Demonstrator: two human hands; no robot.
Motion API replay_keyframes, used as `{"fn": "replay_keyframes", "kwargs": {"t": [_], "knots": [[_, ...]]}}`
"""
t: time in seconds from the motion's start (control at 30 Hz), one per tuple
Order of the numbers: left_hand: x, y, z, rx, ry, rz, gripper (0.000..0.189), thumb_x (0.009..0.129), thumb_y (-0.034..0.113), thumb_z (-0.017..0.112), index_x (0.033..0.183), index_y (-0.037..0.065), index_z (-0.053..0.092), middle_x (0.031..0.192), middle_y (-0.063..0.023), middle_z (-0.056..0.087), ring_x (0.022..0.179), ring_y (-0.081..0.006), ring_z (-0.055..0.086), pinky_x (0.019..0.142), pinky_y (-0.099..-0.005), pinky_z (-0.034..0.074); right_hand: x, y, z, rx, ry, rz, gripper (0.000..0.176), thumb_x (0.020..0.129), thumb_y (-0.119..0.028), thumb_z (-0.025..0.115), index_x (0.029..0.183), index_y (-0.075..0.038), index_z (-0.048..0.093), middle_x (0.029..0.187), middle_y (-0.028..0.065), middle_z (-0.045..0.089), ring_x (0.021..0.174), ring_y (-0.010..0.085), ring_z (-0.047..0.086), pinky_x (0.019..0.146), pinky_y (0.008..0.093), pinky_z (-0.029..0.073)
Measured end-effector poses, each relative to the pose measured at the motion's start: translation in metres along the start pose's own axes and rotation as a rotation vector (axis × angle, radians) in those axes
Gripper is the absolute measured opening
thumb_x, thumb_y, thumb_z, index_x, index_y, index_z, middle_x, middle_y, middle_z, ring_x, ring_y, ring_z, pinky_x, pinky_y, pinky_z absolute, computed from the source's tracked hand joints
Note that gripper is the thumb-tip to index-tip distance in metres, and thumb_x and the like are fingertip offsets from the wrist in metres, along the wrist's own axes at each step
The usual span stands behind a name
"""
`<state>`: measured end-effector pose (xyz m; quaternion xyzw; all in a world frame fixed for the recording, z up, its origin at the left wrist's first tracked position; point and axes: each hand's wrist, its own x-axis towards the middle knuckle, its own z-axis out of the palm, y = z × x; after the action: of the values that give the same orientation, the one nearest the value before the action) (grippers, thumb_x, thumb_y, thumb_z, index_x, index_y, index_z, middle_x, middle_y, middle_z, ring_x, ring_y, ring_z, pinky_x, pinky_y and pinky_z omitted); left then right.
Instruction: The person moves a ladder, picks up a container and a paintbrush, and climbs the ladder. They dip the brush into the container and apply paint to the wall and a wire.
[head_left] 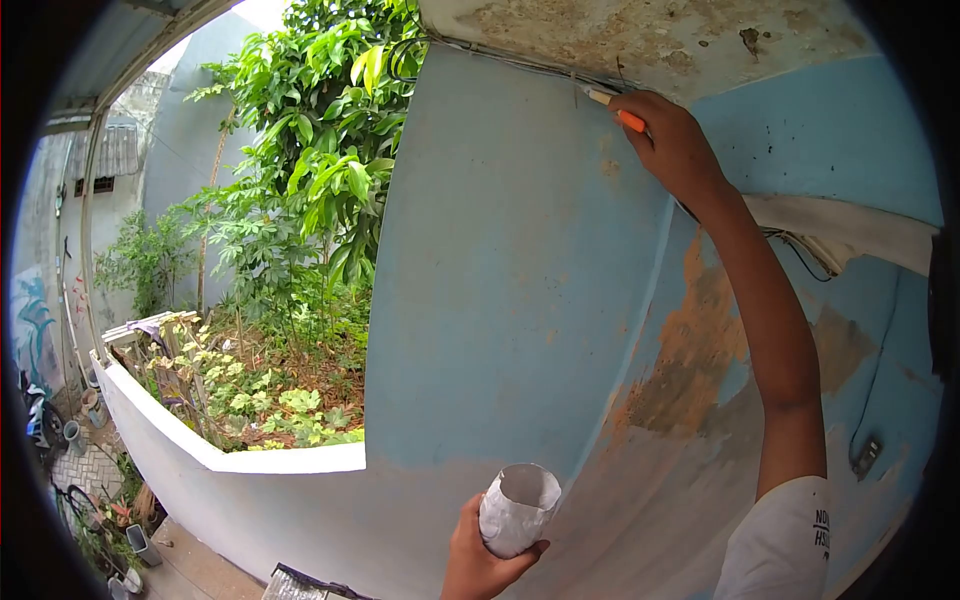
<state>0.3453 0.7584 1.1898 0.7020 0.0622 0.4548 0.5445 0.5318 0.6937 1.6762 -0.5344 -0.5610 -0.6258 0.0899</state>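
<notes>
My right hand (pixel 668 140) is raised to the top of the blue wall (pixel 500 250), its fingers closed round a paintbrush (pixel 630 121) with an orange handle end. The brush's pale tip meets the wall's upper edge, close to dark cables (pixel 520 68) running under the ceiling. Low in front of the wall, my left hand (pixel 482 555) grips a white cup (pixel 515 520) with a crumpled-looking outside. The cup's mouth faces up and tilts slightly; how much it holds cannot be made out.
A stained ceiling (pixel 680 40) hangs close overhead. Bare brown patches (pixel 690 350) mark the wall at right, near a socket (pixel 866 457) with a hanging cord. On the left, a low white ledge (pixel 290 460) borders a planted bed with a leafy tree (pixel 335 130).
</notes>
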Motion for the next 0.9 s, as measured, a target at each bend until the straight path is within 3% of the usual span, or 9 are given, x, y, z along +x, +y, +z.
{"fn": "replay_keyframes", "kwargs": {"t": [0.23,0.37,0.47,0.53,0.63,0.67,0.73,0.8,0.9], "knots": [[0.002,-0.013,0.003,0.028,-0.005,0.048,0.098,0.068,0.029,0.096,0.146,0.001,0.044,0.128,-0.0281,0.066,0.118,-0.0421,0.067,0.097,-0.0486,0.055,-0.012,0.000,0.011,-0.028,-0.008,-0.061,0.016,0.101,-0.012,0.064,0.115,-0.006,0.071,0.112,0.0103,0.073,0.095,0.0316,0.072,0.082,0.0416,0.059],[0.003,-0.009,0.003,-0.003,0.006,0.024,0.097,0.068,0.029,0.095,0.145,0.001,0.044,0.128,-0.0275,0.066,0.119,-0.0416,0.067,0.097,-0.0479,0.055,-0.068,-0.043,-0.004,0.168,-0.252,0.106,0.014,0.099,-0.012,0.069,0.111,-0.006,0.071,0.101,0.0117,0.073,0.084,0.0298,0.071,0.077,0.0409,0.057],[0.005,-0.002,-0.001,-0.002,-0.010,0.022,0.099,0.066,0.028,0.098,0.144,0.001,0.045,0.128,-0.0257,0.066,0.118,-0.0386,0.067,0.097,-0.0470,0.055,-0.113,-0.082,-0.015,0.381,-0.337,0.020,0.015,0.096,-0.010,0.073,0.110,-0.005,0.072,0.095,0.0129,0.073,0.080,0.0262,0.071,0.074,0.0394,0.057],[0.008,0.007,-0.003,-0.084,-0.038,0.021,0.094,0.068,0.027,0.098,0.141,0.000,0.045,0.123,-0.0173,0.069,0.114,-0.0292,0.070,0.096,-0.0426,0.056,-0.121,-0.098,-0.025,0.648,-0.762,0.309,0.015,0.095,-0.009,0.074,0.109,-0.004,0.073,0.087,0.0128,0.072,0.074,0.0220,0.069,0.073,0.0364,0.056],[0.008,0.003,-0.001,-0.097,-0.051,0.029,0.093,0.068,0.027,0.098,0.140,0.001,0.046,0.123,-0.0173,0.069,0.113,-0.0291,0.070,0.096,-0.0426,0.057,-0.109,-0.077,-0.010,0.573,-0.622,0.156,0.013,0.096,-0.009,0.073,0.108,-0.005,0.074,0.081,0.0111,0.070,0.070,0.0170,0.065,0.070,0.0334,0.054],[0.008,0.001,-0.001,-0.095,-0.057,0.029,0.093,0.068,0.027,0.098,0.140,0.001,0.046,0.123,-0.0173,0.069,0.113,-0.0291,0.070,0.096,-0.0426,0.057,-0.084,-0.073,-0.018,0.463,-0.694,0.251,0.012,0.098,-0.007,0.071,0.109,-0.004,0.074,0.082,0.0034,0.068,0.072,0.0095,0.060,0.064,0.0272,0.052],[0.008,-0.002,-0.002,-0.117,-0.047,0.016,0.092,0.068,0.027,0.098,0.139,0.000,0.046,0.123,-0.0173,0.069,0.114,-0.0292,0.070,0.096,-0.0426,0.057,-0.051,-0.049,-0.017,0.345,-0.512,0.256,0.016,0.101,-0.018,0.070,0.112,-0.007,0.073,0.084,0.0105,0.072,0.069,0.0161,0.063,0.069,0.0351,0.053],[0.009,-0.003,-0.003,-0.109,-0.037,0.021,0.091,0.068,0.027,0.097,0.139,0.001,0.047,0.123,-0.0171,0.069,0.114,-0.0291,0.070,0.096,-0.0426,0.057,-0.017,-0.011,-0.008,0.307,-0.247,0.002,0.016,0.102,-0.018,0.068,0.114,-0.008,0.072,0.088,0.0100,0.073,0.075,0.0186,0.067,0.074,0.0357,0.056],[0.008,0.001,-0.004,-0.105,-0.029,0.019,0.091,0.068,0.027,0.097,0.138,0.001,0.047,0.122,-0.0170,0.069,0.113,-0.0290,0.070,0.095,-0.0422,0.057,0.023,0.007,-0.017,0.138,-0.173,0.118,0.015,0.103,-0.016,0.067,0.114,-0.008,0.072,0.096,0.0108,0.074,0.084,0.0237,0.071,0.081,0.0373,0.058]]}}
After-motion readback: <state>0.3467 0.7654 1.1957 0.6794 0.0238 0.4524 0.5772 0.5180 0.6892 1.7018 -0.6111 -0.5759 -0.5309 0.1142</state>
